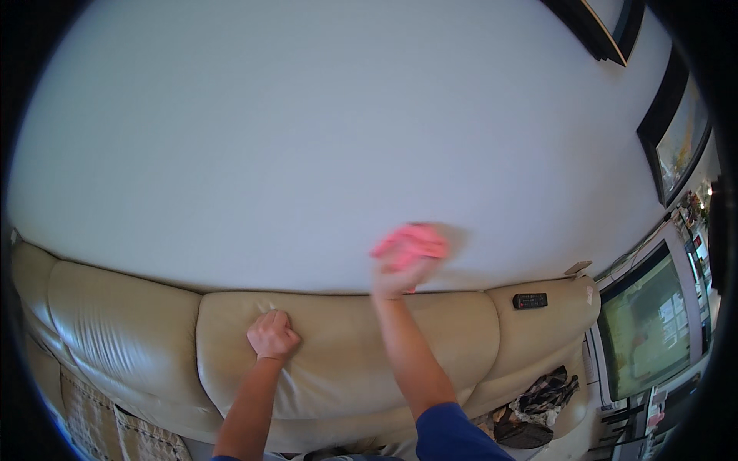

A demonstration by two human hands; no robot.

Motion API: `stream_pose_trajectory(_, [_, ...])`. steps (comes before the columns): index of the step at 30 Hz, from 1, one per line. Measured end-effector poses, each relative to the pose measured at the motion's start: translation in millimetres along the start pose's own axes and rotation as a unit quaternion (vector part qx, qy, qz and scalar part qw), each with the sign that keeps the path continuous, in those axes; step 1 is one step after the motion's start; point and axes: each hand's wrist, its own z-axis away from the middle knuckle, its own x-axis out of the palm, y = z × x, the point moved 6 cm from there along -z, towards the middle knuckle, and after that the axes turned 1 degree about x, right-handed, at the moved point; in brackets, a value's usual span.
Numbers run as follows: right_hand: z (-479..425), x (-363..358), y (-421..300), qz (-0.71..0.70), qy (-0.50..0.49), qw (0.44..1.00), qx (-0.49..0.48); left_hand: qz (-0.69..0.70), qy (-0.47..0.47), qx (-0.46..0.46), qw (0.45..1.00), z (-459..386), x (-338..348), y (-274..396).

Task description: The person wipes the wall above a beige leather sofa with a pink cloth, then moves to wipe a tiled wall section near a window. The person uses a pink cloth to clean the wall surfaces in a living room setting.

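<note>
A pink cloth (412, 245), blurred by motion, is gripped in my right hand (400, 279) and held against or very close to the pale wall (288, 144), just above the sofa's back. My left hand (273, 335) is curled into a fist with nothing visible in it. It presses on the middle back cushion of the beige leather sofa (346, 346), where creases spread around it. Any part of the cloth inside the right fist is hidden.
A black remote control (530, 301) lies on the sofa's right end. Crumpled clothes (533, 409) sit below it. Beyond the sofa's end stands a television (648, 322). Dark-framed pictures (663, 132) hang at the upper right. A patterned cover (92, 409) is at lower left.
</note>
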Motion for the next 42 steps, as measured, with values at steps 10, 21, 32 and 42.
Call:
stream_pose_trajectory(10, [117.0, 182.1, 35.0, 0.445, -0.355, 0.746, -0.345, 0.018, 0.027, 0.040, 0.999, -2.3, -0.3, 4.0])
stream_pose_trajectory(21, [-126.7, -223.7, -103.6, 0.525, 0.330, 0.772, 0.140, 0.005, 0.018, 0.022, 1.000, -7.3, -3.9, 3.8])
stream_pose_trajectory(32, [80.6, 58.3, 26.0, 0.147, -0.041, 0.988, -0.014, 0.017, 0.010, 0.016, 1.000, 0.5, 0.4, -3.2])
stream_pose_trajectory(42, [136.3, 173.1, 35.7, 0.500, -0.392, 0.749, -0.188, -0.011, -0.007, 0.034, 0.999, 8.3, 10.1, -4.6])
